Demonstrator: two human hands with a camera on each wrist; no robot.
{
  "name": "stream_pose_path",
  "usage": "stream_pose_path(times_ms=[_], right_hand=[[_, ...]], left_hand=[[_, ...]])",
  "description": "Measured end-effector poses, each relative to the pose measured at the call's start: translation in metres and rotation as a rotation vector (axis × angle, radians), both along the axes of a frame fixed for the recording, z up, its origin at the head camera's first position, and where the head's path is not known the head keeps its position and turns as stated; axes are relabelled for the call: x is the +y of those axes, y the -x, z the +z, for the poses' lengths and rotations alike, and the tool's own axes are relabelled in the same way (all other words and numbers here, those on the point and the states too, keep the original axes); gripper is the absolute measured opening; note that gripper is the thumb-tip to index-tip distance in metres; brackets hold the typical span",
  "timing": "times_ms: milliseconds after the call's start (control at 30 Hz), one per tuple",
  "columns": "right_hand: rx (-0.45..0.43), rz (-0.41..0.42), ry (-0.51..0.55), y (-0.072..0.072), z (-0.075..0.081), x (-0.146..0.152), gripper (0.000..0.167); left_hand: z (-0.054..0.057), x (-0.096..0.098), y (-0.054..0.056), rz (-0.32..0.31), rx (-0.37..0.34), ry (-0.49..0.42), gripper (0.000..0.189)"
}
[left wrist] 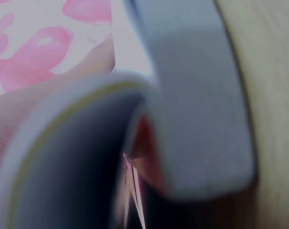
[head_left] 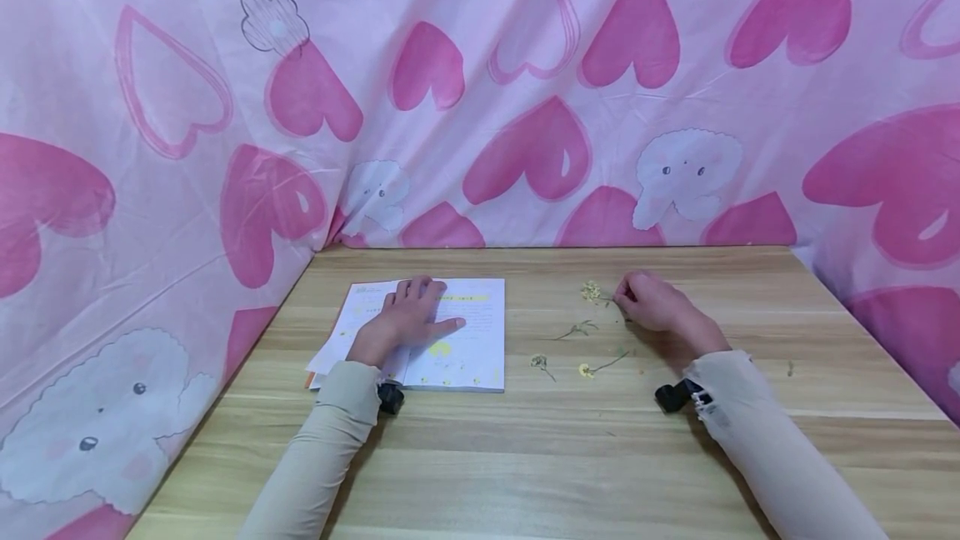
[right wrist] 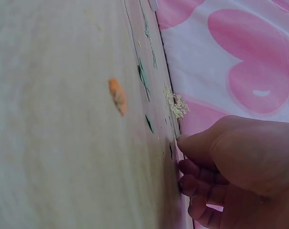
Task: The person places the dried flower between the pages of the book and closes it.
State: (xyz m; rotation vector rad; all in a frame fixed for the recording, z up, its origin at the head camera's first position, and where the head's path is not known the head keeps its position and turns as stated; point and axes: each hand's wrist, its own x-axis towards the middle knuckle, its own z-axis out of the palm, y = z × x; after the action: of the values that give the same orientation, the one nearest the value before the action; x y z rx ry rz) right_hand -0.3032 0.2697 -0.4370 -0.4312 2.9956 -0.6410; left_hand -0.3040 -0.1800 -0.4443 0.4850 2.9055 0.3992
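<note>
My left hand (head_left: 401,319) lies spread on an open book (head_left: 480,357), with white pages, yellow marks and small yellow drawings. In the left wrist view, curved page edges (left wrist: 73,107) and the thick page block (left wrist: 197,105) show close up and blurred; the hand is mostly hidden there. To the right, my right hand (head_left: 660,304) pinches the stem of a dried flower (head_left: 591,291) with a pale yellow, clustered head. Thumb and fingertips (right wrist: 185,143) meet at the stem in the right wrist view, close to the tabletop.
Between book and right hand lie a green sprig (head_left: 577,329), a small dried flower (head_left: 539,362) and a yellow-headed flower (head_left: 586,370). An orange fragment (right wrist: 118,96) lies on the wooden table (head_left: 525,473). A pink heart-patterned cloth (head_left: 525,148) hangs behind and at the sides.
</note>
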Motion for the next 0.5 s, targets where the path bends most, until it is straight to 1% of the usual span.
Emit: stream_pose_path(times_ms=[100,200,300,500], right_hand=[[0.007,0.007,0.016,0.000,0.000,-0.001,0.016],[0.034,0.026,0.036,0.000,0.000,-0.002,0.016],[0.039,0.041,0.077,0.000,0.001,-0.005,0.017],[0.002,0.052,0.167,-0.002,0.006,-0.017,0.018]], left_hand=[[0.000,-0.001,0.001,0.002,-0.002,-0.003,0.092],[0.000,-0.001,0.001,0.003,-0.001,0.000,0.094],[0.000,0.000,0.001,0.004,0.002,0.006,0.094],[0.000,0.001,0.000,0.007,0.008,0.008,0.093]])
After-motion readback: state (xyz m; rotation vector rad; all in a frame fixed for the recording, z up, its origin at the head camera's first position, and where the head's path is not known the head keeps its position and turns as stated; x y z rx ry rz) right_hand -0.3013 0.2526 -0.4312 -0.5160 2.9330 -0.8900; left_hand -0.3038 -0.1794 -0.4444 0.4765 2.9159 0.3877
